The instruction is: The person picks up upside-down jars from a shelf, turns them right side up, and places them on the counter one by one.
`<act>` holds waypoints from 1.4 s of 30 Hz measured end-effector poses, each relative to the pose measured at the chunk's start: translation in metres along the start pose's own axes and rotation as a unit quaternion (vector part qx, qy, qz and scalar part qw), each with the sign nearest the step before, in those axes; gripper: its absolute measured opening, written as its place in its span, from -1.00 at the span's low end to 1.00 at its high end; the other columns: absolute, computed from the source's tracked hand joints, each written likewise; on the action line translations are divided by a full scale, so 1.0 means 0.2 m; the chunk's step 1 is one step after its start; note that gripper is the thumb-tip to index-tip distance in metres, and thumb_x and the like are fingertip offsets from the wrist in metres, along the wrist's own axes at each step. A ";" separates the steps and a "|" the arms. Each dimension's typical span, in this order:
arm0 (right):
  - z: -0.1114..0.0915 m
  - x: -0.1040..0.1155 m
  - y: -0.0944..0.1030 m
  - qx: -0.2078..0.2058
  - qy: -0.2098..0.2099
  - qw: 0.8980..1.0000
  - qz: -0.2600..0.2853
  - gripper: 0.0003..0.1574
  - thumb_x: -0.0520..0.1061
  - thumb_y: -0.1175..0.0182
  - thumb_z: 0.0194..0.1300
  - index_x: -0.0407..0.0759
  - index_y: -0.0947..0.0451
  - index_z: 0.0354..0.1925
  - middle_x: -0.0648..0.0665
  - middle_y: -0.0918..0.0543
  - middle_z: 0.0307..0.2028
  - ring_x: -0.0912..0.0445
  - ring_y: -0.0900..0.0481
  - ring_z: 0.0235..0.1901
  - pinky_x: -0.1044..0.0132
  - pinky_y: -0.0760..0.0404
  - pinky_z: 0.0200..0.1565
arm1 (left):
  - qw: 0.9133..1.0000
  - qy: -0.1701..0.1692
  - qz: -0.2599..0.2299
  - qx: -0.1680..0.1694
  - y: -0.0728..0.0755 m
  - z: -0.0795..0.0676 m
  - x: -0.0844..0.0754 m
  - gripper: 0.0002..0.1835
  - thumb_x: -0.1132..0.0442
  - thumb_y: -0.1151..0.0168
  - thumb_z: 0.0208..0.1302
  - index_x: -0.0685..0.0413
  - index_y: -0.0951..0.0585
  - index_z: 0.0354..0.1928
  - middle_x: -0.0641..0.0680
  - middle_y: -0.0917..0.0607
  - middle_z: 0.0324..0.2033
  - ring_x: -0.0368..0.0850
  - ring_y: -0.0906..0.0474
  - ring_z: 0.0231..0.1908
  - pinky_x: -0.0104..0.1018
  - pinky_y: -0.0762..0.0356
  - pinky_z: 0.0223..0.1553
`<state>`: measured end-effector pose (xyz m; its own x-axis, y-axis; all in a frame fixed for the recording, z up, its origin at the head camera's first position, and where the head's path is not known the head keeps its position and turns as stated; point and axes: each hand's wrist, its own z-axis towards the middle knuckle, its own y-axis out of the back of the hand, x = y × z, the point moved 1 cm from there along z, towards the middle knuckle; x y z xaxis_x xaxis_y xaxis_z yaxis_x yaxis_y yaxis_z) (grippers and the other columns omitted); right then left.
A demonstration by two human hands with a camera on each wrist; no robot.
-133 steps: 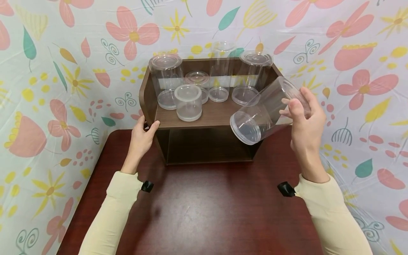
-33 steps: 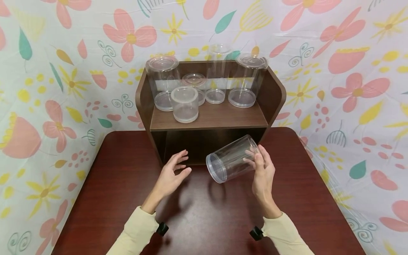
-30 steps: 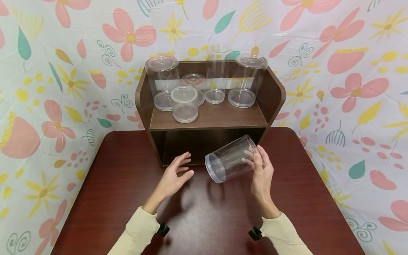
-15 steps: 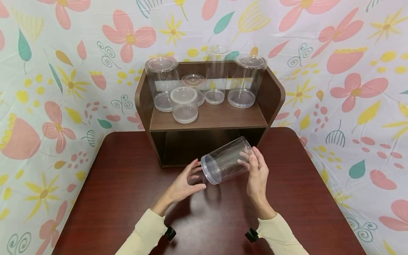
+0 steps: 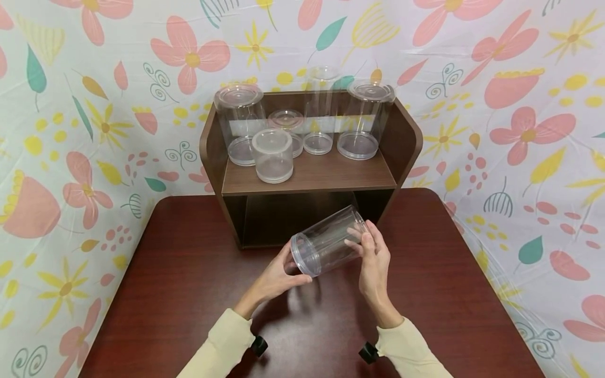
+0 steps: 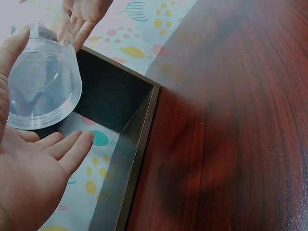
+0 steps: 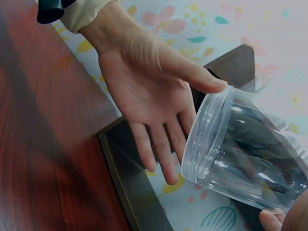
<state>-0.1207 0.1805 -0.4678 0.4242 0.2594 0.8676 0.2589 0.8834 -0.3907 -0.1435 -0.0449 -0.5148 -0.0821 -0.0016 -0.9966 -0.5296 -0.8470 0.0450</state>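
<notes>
A clear plastic jar (image 5: 331,241) with a ringed lid (image 5: 305,255) is tilted above the table, lid end toward the lower left. My right hand (image 5: 374,265) grips its other end, thumb on the near side and fingers seen through the clear wall. At the lid end is my left hand (image 5: 276,278), its thumb tip right at the rim. In the right wrist view the left hand (image 7: 149,91) has its fingers spread, fairly straight, behind the lid. The left wrist view shows the lid (image 6: 43,86) face-on between that hand's thumb and fingers.
A brown two-level shelf (image 5: 309,181) stands behind the hands. Its top level bears several clear jars, among them a short frosted one (image 5: 274,157) in front and a tall narrow one (image 5: 321,110). The dark red table (image 5: 179,294) extends around it; patterned cloth (image 5: 94,157) hangs behind.
My right hand has brought the jar from beside the shelf's right side down over the table, then slightly left. My left hand has left the shelf's side and come up to the lid.
</notes>
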 end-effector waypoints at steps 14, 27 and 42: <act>-0.01 0.01 -0.02 0.021 -0.034 0.998 -0.049 -0.32 -0.13 -0.03 0.54 -0.52 -0.23 0.44 -0.48 -0.56 0.18 0.02 -0.73 -0.05 0.25 -0.68 0.02 | 0.997 -0.037 -0.055 -0.034 -0.02 0.01 0.00 0.01 0.42 -0.44 0.23 0.13 -0.04 0.60 0.31 -0.33 0.45 0.25 -0.38 0.39 -0.17 -0.53 0.22; 0.09 0.08 0.02 0.000 -0.067 0.982 -0.174 -0.44 -0.09 -0.02 0.63 -0.44 -0.40 0.38 -0.33 -0.58 0.23 0.24 -0.64 -0.01 0.43 -0.55 0.07 | 0.984 -0.086 -0.135 -0.073 0.03 -0.01 -0.05 0.03 0.39 -0.43 0.17 0.28 0.03 0.53 0.42 -0.31 0.37 0.00 -0.48 0.27 -0.31 -0.58 0.14; 0.39 0.19 0.16 -0.101 0.030 0.960 -0.261 -0.42 -0.04 -0.21 0.52 -0.39 -0.50 0.31 -0.07 -0.64 0.01 0.22 -0.59 -0.08 0.44 -0.52 0.00 | 0.992 -0.061 -0.029 -0.104 0.13 -0.06 -0.16 0.02 0.40 -0.49 0.13 0.26 -0.08 0.54 0.27 -0.30 0.42 0.18 -0.43 0.25 -0.38 -0.54 0.10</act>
<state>-0.1639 0.2491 -0.4229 0.2382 -0.2254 0.9447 0.6097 0.7918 0.0351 -0.1459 -0.0736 -0.4832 -0.1653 0.1049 -0.9807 -0.3524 -0.9350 -0.0406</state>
